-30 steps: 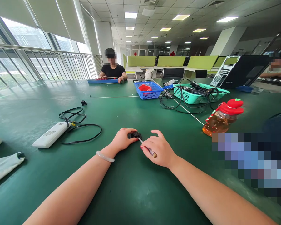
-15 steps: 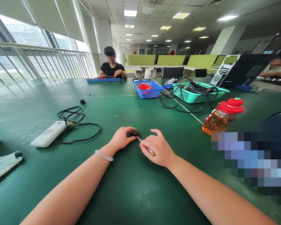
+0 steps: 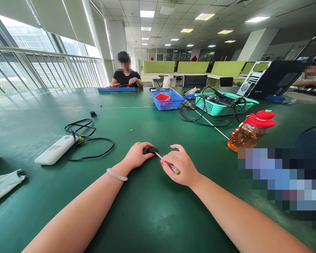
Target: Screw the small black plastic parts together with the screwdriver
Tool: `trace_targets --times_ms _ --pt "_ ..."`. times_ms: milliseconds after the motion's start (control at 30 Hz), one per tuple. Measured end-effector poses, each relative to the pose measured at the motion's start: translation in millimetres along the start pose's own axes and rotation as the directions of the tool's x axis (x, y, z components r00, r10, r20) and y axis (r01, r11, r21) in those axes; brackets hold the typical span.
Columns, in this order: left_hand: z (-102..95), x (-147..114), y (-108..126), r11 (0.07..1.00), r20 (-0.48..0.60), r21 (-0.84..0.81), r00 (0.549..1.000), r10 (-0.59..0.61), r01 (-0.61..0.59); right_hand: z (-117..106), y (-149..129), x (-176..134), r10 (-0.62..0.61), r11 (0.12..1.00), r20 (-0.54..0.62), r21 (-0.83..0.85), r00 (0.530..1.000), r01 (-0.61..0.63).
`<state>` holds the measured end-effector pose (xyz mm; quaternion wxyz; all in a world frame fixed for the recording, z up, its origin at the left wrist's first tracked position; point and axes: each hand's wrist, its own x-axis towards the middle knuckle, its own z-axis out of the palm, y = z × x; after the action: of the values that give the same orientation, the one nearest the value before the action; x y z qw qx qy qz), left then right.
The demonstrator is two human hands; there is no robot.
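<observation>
On the green table, my left hand (image 3: 137, 154) pinches a small black part (image 3: 152, 150) between thumb and fingers; its exact kind is too small to make out. My right hand (image 3: 179, 165) grips a slim tool (image 3: 175, 169) with a thin silver shaft and a brownish handle end, like a small screwdriver or brush. The tool slants down to the left, and its tip is at the right side of the black part. My right index finger is raised off the tool. A pale bracelet (image 3: 117, 174) circles my left wrist.
A white power bank (image 3: 54, 150) with a black strap lies left. Beyond stand a blue basket (image 3: 167, 104) and a teal basket (image 3: 213, 110) of cables. A red-capped bottle (image 3: 249, 133) is at right. A person (image 3: 126, 75) sits across the table.
My right hand has moved slightly right, and the tool's shaft with it, its tip shifting toward the right side of the black part. My left hand has stayed put.
</observation>
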<state>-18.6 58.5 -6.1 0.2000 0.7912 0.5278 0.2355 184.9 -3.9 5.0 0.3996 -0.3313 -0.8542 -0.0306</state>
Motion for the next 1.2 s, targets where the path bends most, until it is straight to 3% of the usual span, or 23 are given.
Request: trace_targets --times_ms 267,733,967,1200 --pt "0.0 -0.1 -0.1 1.0 0.002 0.008 1.0 0.004 -0.004 3.1 -1.1 -0.5 0.005 1.0 0.081 0.023 0.997 -0.007" --pt "1.7 1.0 -3.1 1.0 -0.004 -0.009 1.0 -0.005 0.005 5.9 -2.2 -1.0 -0.038 0.999 0.076 -0.028 0.996 0.04" --pt "1.6 1.7 -3.9 1.0 -0.009 0.002 1.0 -0.005 0.005 7.2 -1.9 -0.8 -0.003 0.999 0.144 -0.036 0.99 0.009" --pt "0.9 0.9 -2.3 1.0 -0.014 -0.001 1.0 0.007 -0.007 6.9 -0.2 -1.3 -0.015 0.999 0.063 -0.041 0.998 0.017"
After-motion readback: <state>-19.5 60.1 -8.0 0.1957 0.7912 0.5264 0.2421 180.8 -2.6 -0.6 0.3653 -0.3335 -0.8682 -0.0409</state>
